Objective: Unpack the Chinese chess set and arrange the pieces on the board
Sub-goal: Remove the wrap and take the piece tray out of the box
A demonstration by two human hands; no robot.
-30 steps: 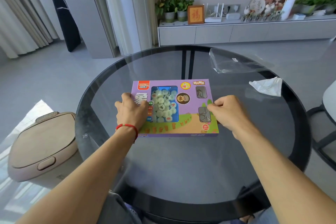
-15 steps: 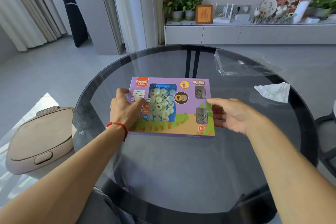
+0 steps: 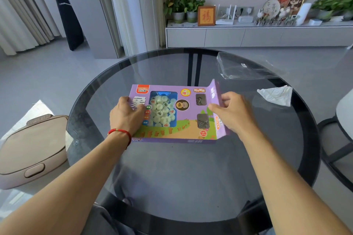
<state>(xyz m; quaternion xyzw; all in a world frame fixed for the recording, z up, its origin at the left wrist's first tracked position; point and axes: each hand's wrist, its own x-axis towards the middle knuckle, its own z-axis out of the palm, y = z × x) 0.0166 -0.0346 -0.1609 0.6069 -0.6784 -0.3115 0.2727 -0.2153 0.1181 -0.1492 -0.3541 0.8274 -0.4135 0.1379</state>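
Both forearms are bare to the frame's lower edge, with no sleeves in sight. The left hand (image 3: 126, 118) wears a thin red cord bracelet (image 3: 120, 133) at the wrist, a small knot or bead showing at its five o'clock side. The right hand (image 3: 232, 112) wears no jewellery.
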